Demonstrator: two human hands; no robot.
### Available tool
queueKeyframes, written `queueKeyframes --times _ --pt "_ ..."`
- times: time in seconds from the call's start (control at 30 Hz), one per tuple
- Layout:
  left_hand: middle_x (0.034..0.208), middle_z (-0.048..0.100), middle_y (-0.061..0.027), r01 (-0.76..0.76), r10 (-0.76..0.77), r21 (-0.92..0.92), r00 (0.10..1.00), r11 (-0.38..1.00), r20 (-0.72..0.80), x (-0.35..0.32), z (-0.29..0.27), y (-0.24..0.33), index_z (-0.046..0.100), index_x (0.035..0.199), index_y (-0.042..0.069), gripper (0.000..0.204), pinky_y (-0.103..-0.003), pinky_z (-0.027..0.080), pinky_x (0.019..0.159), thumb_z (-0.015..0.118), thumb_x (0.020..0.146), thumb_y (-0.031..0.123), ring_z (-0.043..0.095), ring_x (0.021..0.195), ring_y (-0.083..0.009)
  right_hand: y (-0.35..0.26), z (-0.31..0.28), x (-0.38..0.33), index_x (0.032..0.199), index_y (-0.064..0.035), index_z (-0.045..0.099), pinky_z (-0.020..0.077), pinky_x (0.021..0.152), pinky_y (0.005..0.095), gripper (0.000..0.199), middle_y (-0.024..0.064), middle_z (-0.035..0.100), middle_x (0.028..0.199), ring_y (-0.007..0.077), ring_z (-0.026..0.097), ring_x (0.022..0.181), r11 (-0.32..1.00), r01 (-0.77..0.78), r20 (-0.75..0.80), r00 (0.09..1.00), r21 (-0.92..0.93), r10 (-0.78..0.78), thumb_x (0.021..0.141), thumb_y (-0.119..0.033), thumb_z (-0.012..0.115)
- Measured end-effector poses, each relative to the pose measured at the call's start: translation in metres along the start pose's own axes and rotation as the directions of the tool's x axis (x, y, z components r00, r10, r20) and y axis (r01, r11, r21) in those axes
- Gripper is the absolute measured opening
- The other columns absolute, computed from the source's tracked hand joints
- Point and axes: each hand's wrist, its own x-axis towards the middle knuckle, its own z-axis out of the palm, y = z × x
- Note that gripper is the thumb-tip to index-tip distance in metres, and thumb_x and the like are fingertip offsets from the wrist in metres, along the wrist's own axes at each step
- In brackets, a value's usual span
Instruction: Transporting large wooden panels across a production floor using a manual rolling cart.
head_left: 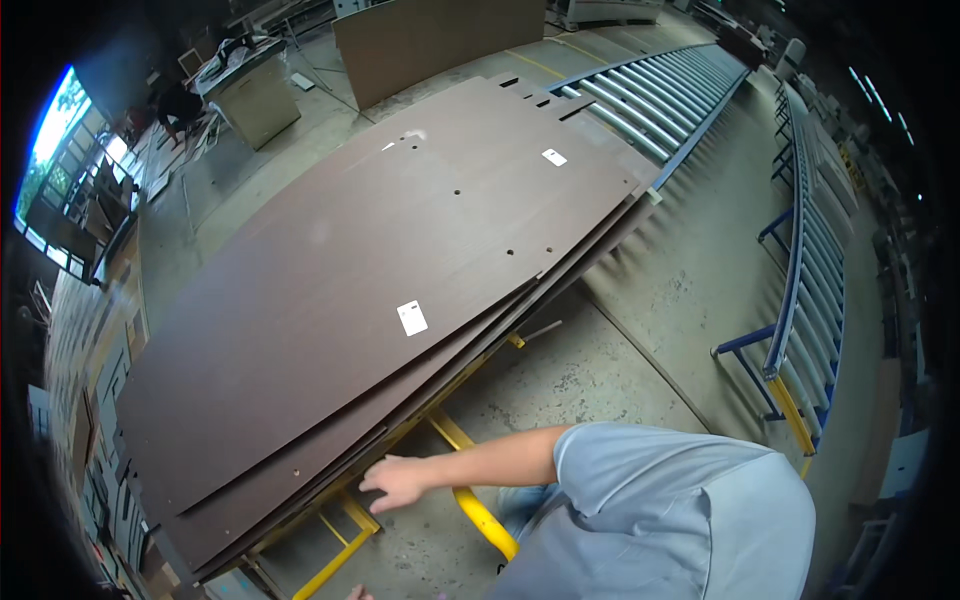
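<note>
A stack of large brown panels (300, 300) with cut notches and small holes lies in front of me, its layers slightly offset. It rests on a yellow metal frame (440, 430). My right arm reaches leftward from a grey-blue sleeve. My right hand (396, 482) is beside the stack's near edge, above the frame; it appears empty, with its fingers loosely extended. Whether it touches the edge is unclear. Of my left hand (360, 594), only a small part shows at the lower edge. Two white labels (412, 318) are on the top panel.
A roller conveyor (650, 105) runs from the stack's far end. Another roller conveyor (800, 270) with blue legs stands at the right. A curved yellow bar (485, 522) rises beside my body. A large upright brown board (440, 45) and a bench (250, 100) stand beyond the stack.
</note>
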Motion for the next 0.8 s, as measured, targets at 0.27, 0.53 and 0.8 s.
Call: queueKeyframes --times 0.27,0.53,0.8 --pt "0.076 0.065 -0.0183 0.045 0.012 0.357 0.988 0.933 -0.156 -0.064 0.043 0.038 0.068 0.085 0.0 0.036 -0.038 0.045 0.068 0.057 0.087 0.033 0.057 0.066 -0.0279 -0.088 0.092 -0.133 0.096 -0.0024 0.067 0.047 0.082 0.0433 0.059 0.0185 0.064 0.096 0.0359 0.06 0.094 0.992 0.11 0.469 0.88 -0.056 -0.071 0.087 -0.055 0.042" --pt "0.081 0.065 -0.0217 -0.055 0.337 0.489 0.791 0.871 -0.51 -0.092 0.054 0.056 0.068 0.085 -0.001 0.038 -0.041 0.048 0.071 0.058 0.086 0.036 0.062 0.077 -0.0347 -0.148 0.098 -0.2 0.079 -0.0051 0.07 0.0491 0.073 0.0413 0.058 0.0131 0.068 0.081 0.0309 0.064 0.083 0.939 -0.165 0.173 0.959 -0.301 0.224 0.086 -0.055 0.04" --pt "0.052 0.056 -0.014 -0.253 0.351 0.397 0.915 0.882 -0.197 -0.056 0.039 -0.018 0.061 0.066 -0.007 0.051 -0.033 0.041 0.051 0.05 0.09 0.037 0.053 0.047 -0.0178 -0.165 0.139 -0.209 0.076 -0.0076 0.07 0.048 0.07 0.039 0.048 0.0101 0.068 0.076 0.0275 0.065 0.078 0.808 -0.373 -0.357 0.908 -0.456 0.218 0.084 -0.046 0.043"
